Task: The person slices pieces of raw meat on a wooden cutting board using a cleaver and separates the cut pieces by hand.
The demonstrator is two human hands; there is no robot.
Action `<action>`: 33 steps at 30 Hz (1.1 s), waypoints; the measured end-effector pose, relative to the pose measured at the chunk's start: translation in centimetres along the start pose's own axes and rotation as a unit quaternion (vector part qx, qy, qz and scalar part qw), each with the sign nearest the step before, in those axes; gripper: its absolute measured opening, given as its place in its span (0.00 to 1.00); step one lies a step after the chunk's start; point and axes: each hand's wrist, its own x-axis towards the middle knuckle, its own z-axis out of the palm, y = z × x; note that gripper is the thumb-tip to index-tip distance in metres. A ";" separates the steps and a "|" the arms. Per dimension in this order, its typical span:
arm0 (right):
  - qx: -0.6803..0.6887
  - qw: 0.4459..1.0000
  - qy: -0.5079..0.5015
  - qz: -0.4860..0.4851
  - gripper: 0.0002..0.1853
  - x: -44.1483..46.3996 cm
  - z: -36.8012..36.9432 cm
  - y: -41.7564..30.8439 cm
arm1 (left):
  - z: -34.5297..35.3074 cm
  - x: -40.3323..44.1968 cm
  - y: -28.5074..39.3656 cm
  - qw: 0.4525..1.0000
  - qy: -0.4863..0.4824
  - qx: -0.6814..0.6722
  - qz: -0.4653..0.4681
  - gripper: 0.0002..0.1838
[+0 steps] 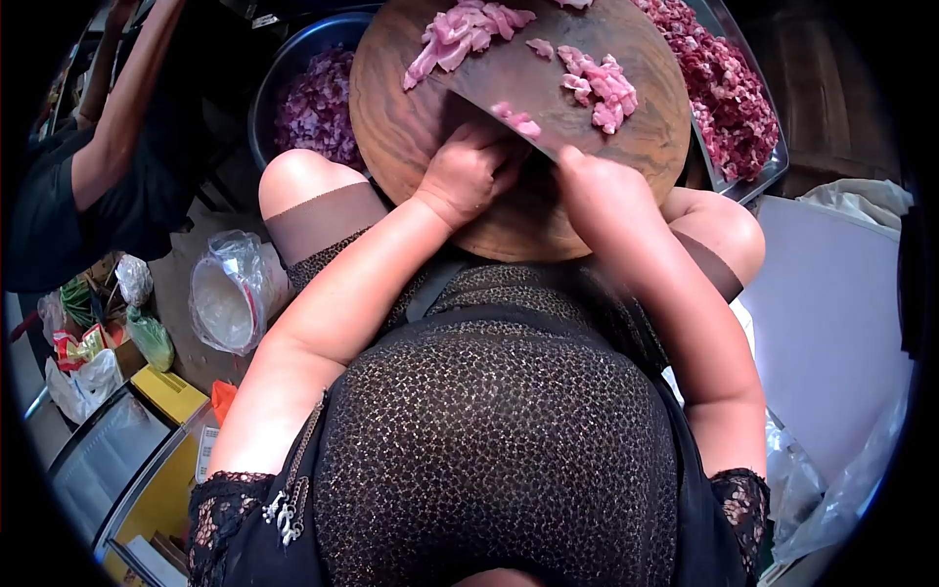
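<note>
A round wooden chopping board (401, 117) lies before me, over my lap. My right hand (602, 191) is closed round the handle end of a broad dark knife (536, 144), whose blade slants up to the left. My left hand (465, 171) is curled on the near side of the blade, its fingertips hidden in shadow; I cannot make out what they hold. Small pink meat pieces (516, 119) sit along the blade's far edge. Beyond them lie a pile of cut meat (601, 88) on the right and meat strips (465, 37) at the far left.
A blue bowl (262, 122) of chopped meat stands left of the board, and a metal tray (773, 161) heaped with meat (729, 98) at right. A bag-lined bucket (230, 293) stands by my left knee. Another person's arm (127, 108) shows at upper left.
</note>
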 end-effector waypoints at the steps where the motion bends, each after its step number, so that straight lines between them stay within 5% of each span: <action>1: 0.001 0.999 0.028 -0.027 0.04 1.5 0.6 0.0 | -0.2 0.0 0.0 1.000 -0.005 0.005 0.006 0.13; 7: -0.006 1.000 -0.017 0.000 0.07 0.6 -0.5 1.1 | -0.4 -0.2 0.5 0.999 0.034 0.001 -0.005 0.09; 10: 0.042 0.998 -0.024 0.042 0.11 -3.7 -0.9 4.5 | -1.3 -0.8 0.9 0.998 -0.044 0.007 -0.039 0.18; 14: 0.046 0.991 0.058 0.110 0.13 -7.1 -0.3 4.5 | -1.2 -1.0 1.5 0.986 0.051 -0.078 -0.135 0.27; 17: 0.072 0.991 0.056 0.097 0.13 -8.2 -0.8 2.3 | -2.8 -1.0 1.7 0.997 -0.001 0.036 -0.067 0.24; 22: 0.007 0.999 0.038 0.015 0.04 -7.4 0.3 1.3 | -1.9 -0.4 0.9 0.999 0.021 -0.026 -0.017 0.06; 33: 0.010 0.999 -0.035 0.004 0.07 2.4 -0.1 -2.4 | -1.3 -1.2 -0.6 0.999 -0.016 0.001 -0.029 0.19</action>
